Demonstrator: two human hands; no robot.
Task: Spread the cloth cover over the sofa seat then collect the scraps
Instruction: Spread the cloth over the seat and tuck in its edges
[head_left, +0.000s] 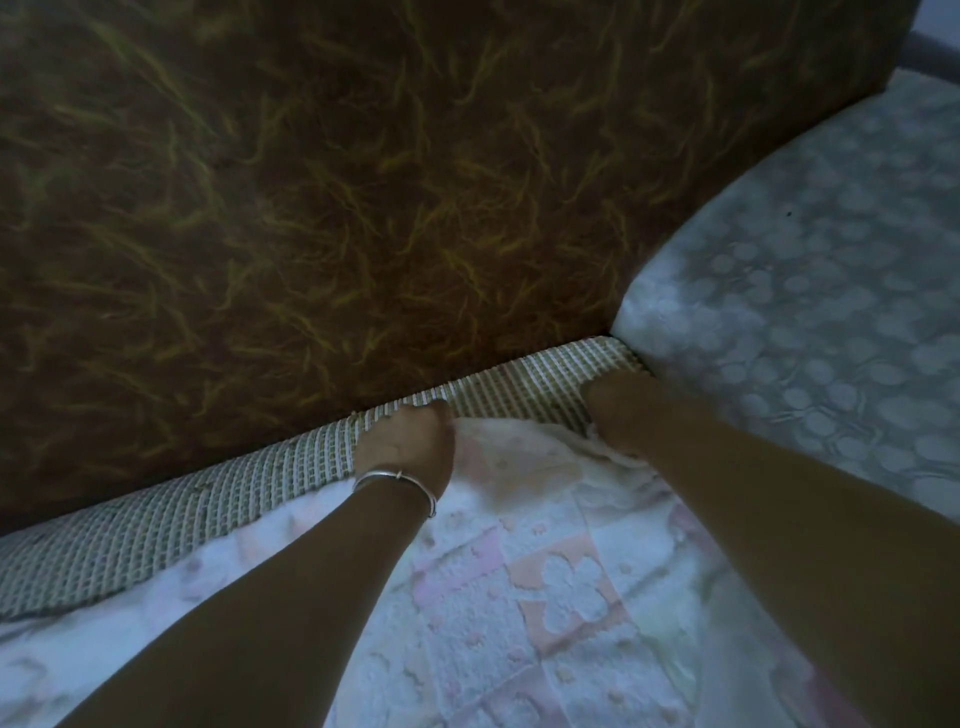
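The cloth cover (561, 587), white with pink and peach patches, lies over the sofa seat in the lower half of the view. Its far edge stops short of the backrest, leaving a strip of green-and-white woven seat fabric (218, 514) bare. My left hand (410, 441), with a silver bangle at the wrist, is closed on the cover's far edge near the middle. My right hand (618, 410) grips the same edge further right, close to the corner by the armrest. No scraps are visible.
The dark brown backrest (363, 182) with yellowish streaks fills the upper view. A pale grey patterned cloth covers the armrest (810, 291) on the right. The light is dim.
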